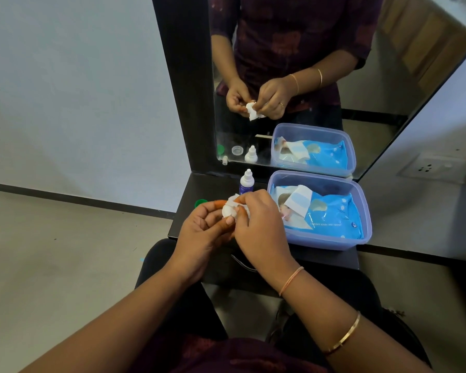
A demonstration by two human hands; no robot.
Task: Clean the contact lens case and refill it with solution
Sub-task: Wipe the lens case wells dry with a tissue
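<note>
**Wipe in both hands over the vanity shelf**

A person seated at a black shelf in front of a mirror holds a bunched white wipe btwn both hands, above the shelf's left half. The L hand is palm-up w/ fingers curled round the wipe from below. The R hand comes over the top, thumb and fingertips pinching the same wipe. Whatever the wipe is wrapped round is hidden, so it can't be told whether the lens case body is inside it.

A green cap lies on the shelf just beside the L fingertips, partly hidden by them. The solution bottle, white w/ a blue label, stands upright just behind the hands, near the mirror. In the reflection a clear round cup sits beside the bottle; in the direct view the hands cover that spot.

On the R half of the shelf sits a plastic tub, lid off, holding a blue wet-wipe pack w/ its flap peeled open and a sheet sticking up. The R forearm carries a gold bangle and, nearer the wrist, a thin thread band.
</note>
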